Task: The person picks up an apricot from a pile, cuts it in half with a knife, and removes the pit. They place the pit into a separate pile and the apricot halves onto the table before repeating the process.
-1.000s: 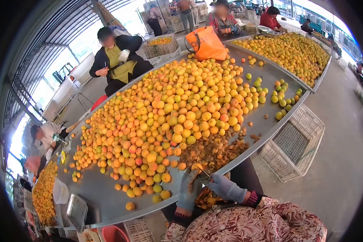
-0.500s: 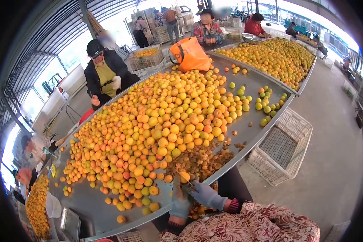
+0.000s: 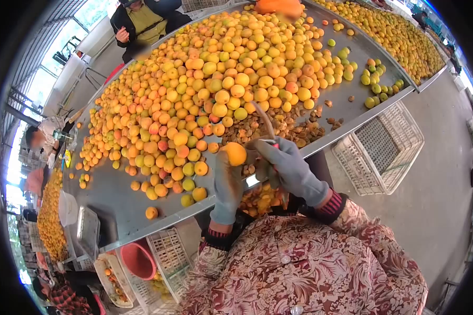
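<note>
My left hand (image 3: 227, 184), in a stained grey work glove, is closed around an orange apricot (image 3: 234, 154). Beside it my gloved right hand (image 3: 294, 170) grips a small knife (image 3: 264, 119) with a bit of red at its handle; the slim curved blade points up, clear of the fruit. Both hands are over the near edge of a metal table (image 3: 126, 215). Just beyond them lies a heap of brown apricot pits (image 3: 305, 128), next to a large pile of whole apricots (image 3: 194, 94). Cut apricot pieces (image 3: 260, 199) show below my hands, partly hidden.
A white plastic crate (image 3: 378, 147) stands on the floor at the right. Under the table's left side are a red bucket (image 3: 139, 260) and another crate (image 3: 168, 252). Greenish apricots (image 3: 376, 84) lie near the right edge. A person (image 3: 142, 23) sits across the table.
The view has tipped down, so my hands look higher and larger. The knife, which was at the apricot, now points upward away from it. My left hand keeps hold of an apricot.
</note>
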`<state>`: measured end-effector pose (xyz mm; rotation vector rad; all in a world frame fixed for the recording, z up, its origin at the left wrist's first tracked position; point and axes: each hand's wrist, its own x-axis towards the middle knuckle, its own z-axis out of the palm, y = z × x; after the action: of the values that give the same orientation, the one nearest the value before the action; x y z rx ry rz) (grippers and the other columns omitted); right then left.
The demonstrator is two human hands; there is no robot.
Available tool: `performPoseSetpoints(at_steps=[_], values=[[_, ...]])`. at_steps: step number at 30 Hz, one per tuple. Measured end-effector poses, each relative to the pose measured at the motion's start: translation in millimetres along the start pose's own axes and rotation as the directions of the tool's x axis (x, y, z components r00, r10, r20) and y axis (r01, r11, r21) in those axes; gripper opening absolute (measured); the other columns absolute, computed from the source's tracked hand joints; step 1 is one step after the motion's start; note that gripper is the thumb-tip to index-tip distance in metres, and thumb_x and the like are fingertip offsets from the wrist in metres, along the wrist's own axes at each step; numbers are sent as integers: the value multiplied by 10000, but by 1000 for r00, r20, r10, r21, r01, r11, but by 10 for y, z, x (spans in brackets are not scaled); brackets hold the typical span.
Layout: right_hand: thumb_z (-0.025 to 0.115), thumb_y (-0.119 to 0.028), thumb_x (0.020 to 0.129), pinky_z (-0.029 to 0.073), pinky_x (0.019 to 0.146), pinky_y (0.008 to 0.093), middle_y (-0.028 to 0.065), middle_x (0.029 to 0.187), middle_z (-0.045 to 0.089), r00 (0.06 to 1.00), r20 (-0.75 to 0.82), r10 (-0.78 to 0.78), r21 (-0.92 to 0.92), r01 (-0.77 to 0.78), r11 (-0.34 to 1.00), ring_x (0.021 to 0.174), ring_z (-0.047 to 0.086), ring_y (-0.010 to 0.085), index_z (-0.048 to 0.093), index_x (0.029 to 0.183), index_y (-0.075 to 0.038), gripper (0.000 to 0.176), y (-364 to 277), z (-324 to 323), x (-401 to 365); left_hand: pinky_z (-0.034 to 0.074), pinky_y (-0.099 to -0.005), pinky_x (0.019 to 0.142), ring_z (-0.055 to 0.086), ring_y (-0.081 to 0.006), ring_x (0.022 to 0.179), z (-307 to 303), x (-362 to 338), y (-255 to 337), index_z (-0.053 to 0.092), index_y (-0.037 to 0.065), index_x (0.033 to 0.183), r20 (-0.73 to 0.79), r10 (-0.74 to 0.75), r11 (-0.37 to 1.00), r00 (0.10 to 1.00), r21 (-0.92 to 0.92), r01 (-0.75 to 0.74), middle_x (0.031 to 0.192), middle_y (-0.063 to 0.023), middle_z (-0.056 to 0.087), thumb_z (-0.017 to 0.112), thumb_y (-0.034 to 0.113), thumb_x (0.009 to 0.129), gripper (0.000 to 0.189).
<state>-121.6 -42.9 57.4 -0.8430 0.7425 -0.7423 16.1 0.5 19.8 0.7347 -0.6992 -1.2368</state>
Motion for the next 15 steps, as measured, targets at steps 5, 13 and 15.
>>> performPoseSetpoints(at_steps=[5, 13, 15], values=[[551, -279, 882, 356, 278, 214, 54, 648, 602, 992, 72, 105, 78, -111, 991, 362, 496, 100, 544, 883, -18, 261, 152, 51, 163, 391, -353, 814, 519, -230, 860, -259, -19, -60, 528, -18, 997, 73, 195, 759, 978, 620, -198, 972, -109, 548, 390, 318, 933, 370], [548, -278, 884, 381, 316, 205, 18, 647, 585, 998, 66, 14, 211, -28, 977, 362, 491, 87, 561, 941, -26, 258, 286, 15, 185, 348, -414, 825, 478, -314, 896, -223, -24, 83, 503, 11, 1138, 540, 388, -95, 747, 830, -550, 958, -134, 523, 518, 301, 849, 410], [551, -286, 882, 381, 334, 200, 4, 647, 574, 998, 51, 41, 141, -47, 989, 391, 497, 73, 566, 943, -33, 261, 283, 10, 138, 339, -435, 871, 466, -353, 961, -290, -118, -36, 467, -7, 1183, 534, 364, -135, 763, 841, -524, 1033, -163, 515, 535, 274, 845, 445]])
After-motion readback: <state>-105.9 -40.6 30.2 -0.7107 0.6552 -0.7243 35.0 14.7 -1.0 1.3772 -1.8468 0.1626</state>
